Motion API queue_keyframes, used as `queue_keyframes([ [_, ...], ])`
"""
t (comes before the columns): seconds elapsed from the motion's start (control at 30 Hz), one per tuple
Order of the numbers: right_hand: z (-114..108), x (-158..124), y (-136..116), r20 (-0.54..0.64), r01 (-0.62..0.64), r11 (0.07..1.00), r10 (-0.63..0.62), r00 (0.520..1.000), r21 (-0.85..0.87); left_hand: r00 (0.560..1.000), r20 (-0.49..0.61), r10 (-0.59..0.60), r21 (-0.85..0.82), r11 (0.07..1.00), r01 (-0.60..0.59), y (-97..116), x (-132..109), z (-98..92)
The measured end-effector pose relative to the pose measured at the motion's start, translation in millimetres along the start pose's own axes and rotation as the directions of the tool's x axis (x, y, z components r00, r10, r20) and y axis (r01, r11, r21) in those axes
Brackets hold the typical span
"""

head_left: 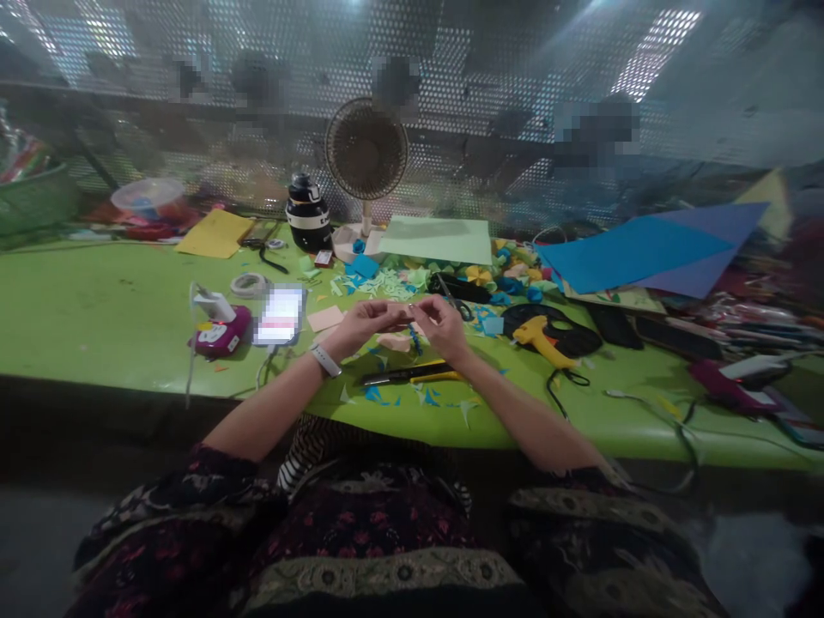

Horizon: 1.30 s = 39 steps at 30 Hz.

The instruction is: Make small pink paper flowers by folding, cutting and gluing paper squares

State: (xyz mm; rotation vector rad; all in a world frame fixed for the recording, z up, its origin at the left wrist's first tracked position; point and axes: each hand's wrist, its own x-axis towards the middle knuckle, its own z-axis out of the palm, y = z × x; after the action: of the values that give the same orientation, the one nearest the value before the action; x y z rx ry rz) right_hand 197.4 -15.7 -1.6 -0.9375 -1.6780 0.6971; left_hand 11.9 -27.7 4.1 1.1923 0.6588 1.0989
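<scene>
My left hand (372, 323) and my right hand (441, 326) meet above the green table (129, 343), their fingertips pinched together around something small and pale that I cannot make out. A white band circles my left wrist. Below the hands lies a black and yellow tool (412, 374) among blue and pale green paper scraps (428, 396). Peach paper pieces (326, 318) rest beside my left hand. Just behind my right hand are dark-handled scissors (458, 307), partly hidden.
A lit phone (279, 316) and purple power block (221, 333) stand left. Behind are a black bottle (307, 215), a fan (366, 150) and a pale green sheet (438, 239). A yellow glue gun (544, 341), cables and blue sheets (618, 253) lie right.
</scene>
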Motion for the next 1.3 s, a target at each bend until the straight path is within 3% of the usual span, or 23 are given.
queue_keyframes([
  [0.1, -2, 2, 3, -0.044, -0.057, 0.998, 0.057, 0.997, 0.017, 1.0, -0.013, 0.002, 0.01, 1.0, -0.002, 0, 1, 0.2],
  [0.2, -3, 4, 4, 0.026, -0.084, 0.996, 0.084, 0.996, 0.008, 1.0, -0.012, -0.001, 0.03, 1.0, 0.002, 1, 0, 1.6],
  [0.43, -2, 3, -3, 0.037, 0.004, 1.0, -0.003, 0.999, -0.021, 0.999, -0.034, 0.01, 0.073, 0.997, -0.008, 1, 0, 0.7],
  [0.6, -5, 5, -3, 0.031, -0.03, 1.0, 0.03, 0.999, -0.004, 0.998, -0.037, -0.057, 0.197, 0.978, 0.063, -1, 1, -4.5],
  [0.73, -6, 6, -1, 0.156, -0.139, 0.987, 0.126, 0.98, 0.077, 0.999, -0.03, -0.028, 0.222, 0.974, 0.034, 0, 1, -4.6],
  [0.87, -8, 8, -3, 0.285, -0.166, 0.981, 0.132, 0.949, 0.098, 0.998, -0.051, -0.04, 0.224, 0.973, 0.05, 0, 2, -5.3],
  [1.1, -17, 13, -2, 0.332, -0.184, 0.978, 0.142, 0.933, 0.101, 0.995, -0.085, -0.045, 0.197, 0.978, 0.061, 3, 3, -8.6],
  [1.3, -18, 12, -3, 0.355, -0.181, 0.979, 0.137, 0.925, 0.092, 0.994, 0.013, -0.106, 0.176, 0.979, 0.102, 4, 1, -10.6],
])
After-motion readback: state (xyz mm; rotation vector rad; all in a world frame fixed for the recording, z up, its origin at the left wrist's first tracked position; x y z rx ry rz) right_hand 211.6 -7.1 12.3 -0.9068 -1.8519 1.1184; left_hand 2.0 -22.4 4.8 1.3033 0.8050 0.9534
